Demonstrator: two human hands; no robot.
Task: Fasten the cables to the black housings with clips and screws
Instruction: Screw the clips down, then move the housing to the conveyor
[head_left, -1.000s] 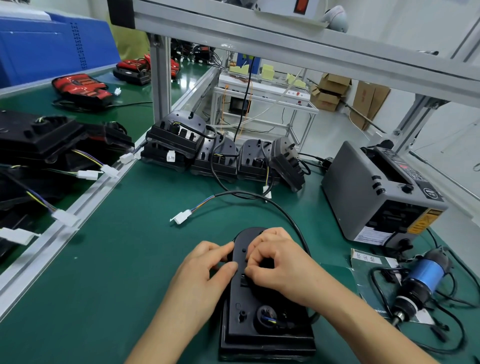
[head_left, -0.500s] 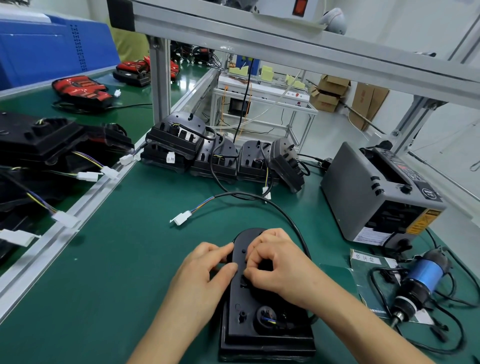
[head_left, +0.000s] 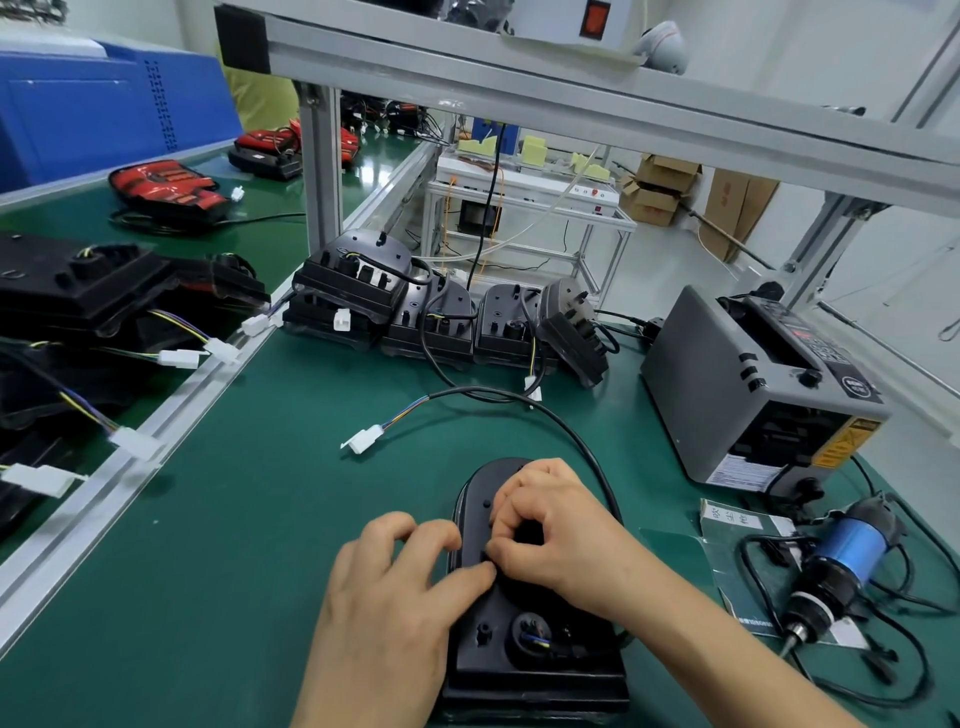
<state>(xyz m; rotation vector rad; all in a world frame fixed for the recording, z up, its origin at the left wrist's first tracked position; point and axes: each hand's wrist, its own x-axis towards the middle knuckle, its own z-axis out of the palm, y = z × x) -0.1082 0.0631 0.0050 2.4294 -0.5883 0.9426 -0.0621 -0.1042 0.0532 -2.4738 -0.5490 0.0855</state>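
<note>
A black housing (head_left: 519, 670) lies flat on the green mat right in front of me. Its black cable (head_left: 571, 436) loops from the right side up and left to a white connector (head_left: 363, 444). My left hand (head_left: 389, 587) rests on the housing's left edge, fingers relaxed and thumb pressed onto the top face. My right hand (head_left: 561, 535) sits on the upper middle of the housing with curled fingers. It pinches a small black clip against the surface, right beside my left thumb. The clip is mostly hidden by the fingers.
A row of black housings (head_left: 415, 312) with cables stands at the back of the mat. A grey tape dispenser (head_left: 727, 384) sits at the right, a blue electric screwdriver (head_left: 836, 561) below it. An aluminium rail (head_left: 130, 467) borders the left, with more housings (head_left: 78, 291) beyond.
Both hands stay on the housing. My left hand's fingers have slid slightly toward me, and my right fingers keep working the same spot.
</note>
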